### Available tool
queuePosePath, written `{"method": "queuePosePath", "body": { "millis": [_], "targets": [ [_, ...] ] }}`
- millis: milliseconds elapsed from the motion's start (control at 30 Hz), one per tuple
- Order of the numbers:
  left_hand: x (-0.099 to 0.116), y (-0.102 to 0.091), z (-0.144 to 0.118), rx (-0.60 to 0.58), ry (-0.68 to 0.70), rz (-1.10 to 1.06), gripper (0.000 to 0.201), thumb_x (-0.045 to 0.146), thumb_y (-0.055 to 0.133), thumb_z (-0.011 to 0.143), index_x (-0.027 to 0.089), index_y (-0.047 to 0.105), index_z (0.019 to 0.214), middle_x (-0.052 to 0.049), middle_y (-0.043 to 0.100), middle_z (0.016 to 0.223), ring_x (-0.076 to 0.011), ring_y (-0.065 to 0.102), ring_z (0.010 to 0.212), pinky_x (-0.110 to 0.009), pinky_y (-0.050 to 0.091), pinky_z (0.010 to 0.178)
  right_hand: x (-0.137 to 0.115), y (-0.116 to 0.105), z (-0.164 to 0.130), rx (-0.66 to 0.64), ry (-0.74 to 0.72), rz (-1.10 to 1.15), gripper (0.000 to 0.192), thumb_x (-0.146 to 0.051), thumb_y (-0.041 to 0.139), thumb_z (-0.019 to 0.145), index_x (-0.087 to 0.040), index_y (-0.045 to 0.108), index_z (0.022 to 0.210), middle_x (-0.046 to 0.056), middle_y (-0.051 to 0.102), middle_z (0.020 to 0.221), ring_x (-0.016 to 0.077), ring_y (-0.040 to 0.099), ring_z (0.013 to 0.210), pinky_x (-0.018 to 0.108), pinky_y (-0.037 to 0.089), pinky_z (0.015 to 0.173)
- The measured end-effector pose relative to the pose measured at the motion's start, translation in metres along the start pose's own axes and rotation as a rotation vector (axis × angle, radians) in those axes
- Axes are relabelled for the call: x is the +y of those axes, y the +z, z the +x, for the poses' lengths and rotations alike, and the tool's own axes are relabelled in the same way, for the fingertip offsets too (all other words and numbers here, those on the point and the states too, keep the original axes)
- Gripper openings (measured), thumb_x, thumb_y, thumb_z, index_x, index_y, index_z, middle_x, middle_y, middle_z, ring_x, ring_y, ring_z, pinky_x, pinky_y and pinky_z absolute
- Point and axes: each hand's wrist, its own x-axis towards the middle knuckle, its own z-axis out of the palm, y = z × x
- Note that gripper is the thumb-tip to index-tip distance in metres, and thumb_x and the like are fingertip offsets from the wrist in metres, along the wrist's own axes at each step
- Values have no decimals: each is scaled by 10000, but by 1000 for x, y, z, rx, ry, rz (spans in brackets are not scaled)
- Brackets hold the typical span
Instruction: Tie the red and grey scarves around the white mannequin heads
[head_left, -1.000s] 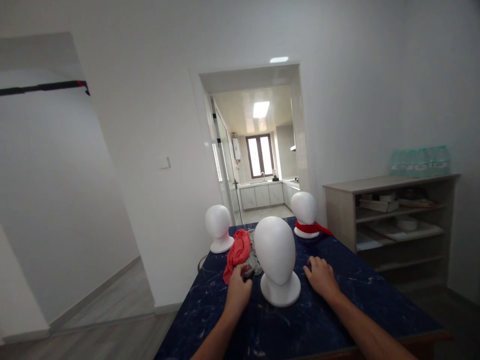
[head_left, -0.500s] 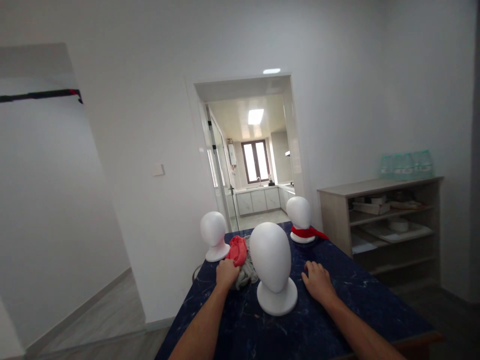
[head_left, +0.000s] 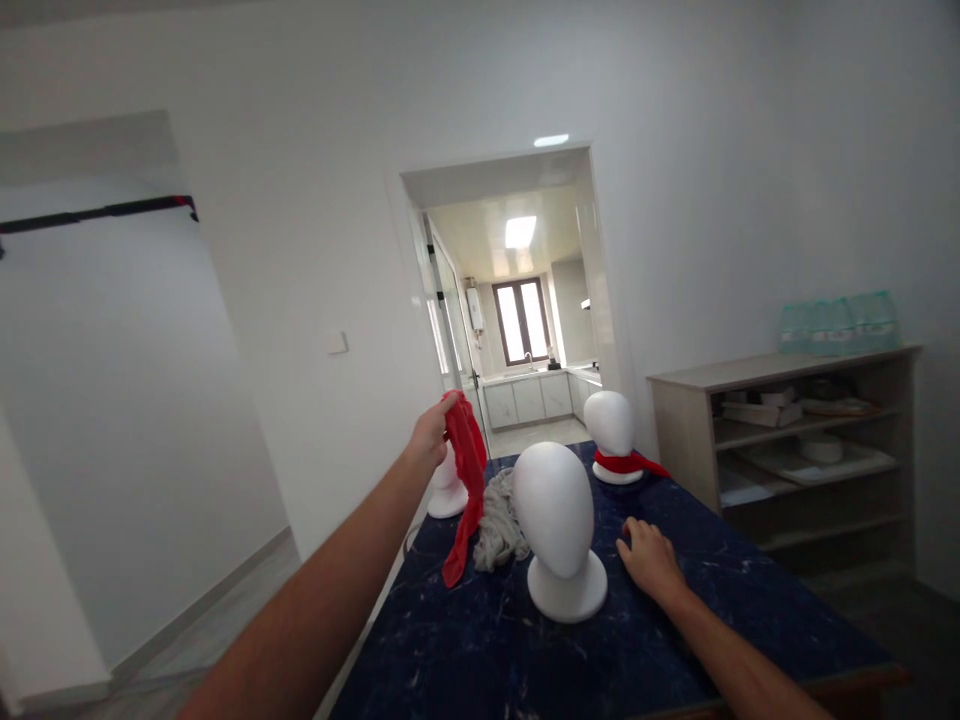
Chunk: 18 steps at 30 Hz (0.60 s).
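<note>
My left hand (head_left: pixel 433 432) is closed on the top of a red scarf (head_left: pixel 469 462), lifted so that the cloth hangs down to the table. Behind the scarf, a white foam mannequin head (head_left: pixel 448 492) is mostly hidden. A crumpled grey cloth (head_left: pixel 501 525) lies between the scarf and a nearer white mannequin head (head_left: pixel 555 510) standing upright. To the right of that head, my right hand (head_left: pixel 651 556) rests low over the table with fingers loosely bent and apart, holding nothing. Farther back stands another mannequin head (head_left: pixel 609 422) with a red cloth (head_left: pixel 626 463) around its neck.
The heads stand on a dark blue marbled table (head_left: pixel 480 650). At the right is a wooden shelf unit (head_left: pixel 679 430) with bottled water (head_left: pixel 838 325) on top. Beyond the table a doorway opens onto a kitchen (head_left: pixel 525 395).
My left hand has lifted the red scarf from beside the grey cloth, and it now hangs in front of the left head. My right hand stays near the table beside the near head.
</note>
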Motion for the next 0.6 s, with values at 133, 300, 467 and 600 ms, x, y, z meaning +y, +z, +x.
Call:
{"method": "queuePosePath", "body": {
  "millis": [133, 300, 467, 600],
  "targets": [
    [63, 4, -23, -70, -40, -77, 313, 418, 791, 788, 153, 758, 950, -70, 775, 841, -158, 671, 649, -249, 456, 593, 12, -15, 11, 173, 66, 349, 175, -314, 509, 931, -187, 619, 980, 116, 705, 1013, 269, 650, 999, 367, 456, 909],
    [119, 7, -77, -328, -69, -205, 247, 382, 719, 898, 145, 751, 963, -90, 761, 896, -194, 716, 771, -299, 563, 710, -19, -89, -2, 595, 269, 810, 327, -502, 590, 902, -200, 584, 1029, 97, 673, 977, 276, 641, 912, 419, 491, 891],
    [144, 27, -132, -488, -16, -236, 318, 443, 718, 924, 153, 733, 1053, -138, 765, 1046, -259, 738, 932, -366, 602, 808, -123, -181, -53, 350, -226, 1236, 362, -508, 682, 929, -265, 585, 1180, 88, 660, 1231, 262, 636, 1130, 429, 486, 1042],
    [150, 55, -176, -633, 35, -258, 401, 525, 700, 933, 146, 725, 1062, -160, 755, 1087, -297, 722, 1019, -400, 606, 846, -192, -222, -65, 138, -423, 1187, 755, -489, 863, 784, -323, 488, 1417, 60, 489, 1542, 306, 453, 1436, 535, 326, 1230]
  ]
}}
